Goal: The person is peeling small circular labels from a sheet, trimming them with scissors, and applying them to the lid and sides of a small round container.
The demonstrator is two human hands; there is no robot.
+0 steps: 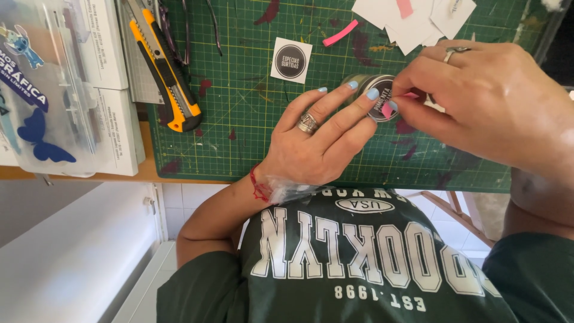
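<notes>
While our left hand (pixel 317 140) steadies a small round jar (pixel 372 90) on the green mat (pixel 251 119), our right hand (pixel 490 101) works at the jar's lid. We have the left fingers stretched out and close together, their tips pressed against the jar's side and the rim of its dark round label; a ring sits on one of them. Our right thumb and forefinger are pinched together on a thin pink strip (pixel 399 101) that lies against the label, and the other right fingers curl loosely behind; this hand wears a ring too. We cannot tell whether the strip is stuck to the lid or only held on it.

The jar lies on its side toward the mat's right half, between our two hands, touching both. Just left of the jar and farther up the mat lies a white square card (pixel 291 60) with a dark round sticker on it, apart from both hands. Another pink strip (pixel 339 33) rests higher on the mat, near a heap of white paper pieces (pixel 412 21) at the mat's top edge. At the mat's left edge lies a yellow and black knife (pixel 164 72), with white boxes (pixel 110 90) and a clear plastic sleeve (pixel 42 96) beyond it, off the mat. A crumpled clear bag (pixel 290 190) sits under our left wrist at the mat's near edge.
</notes>
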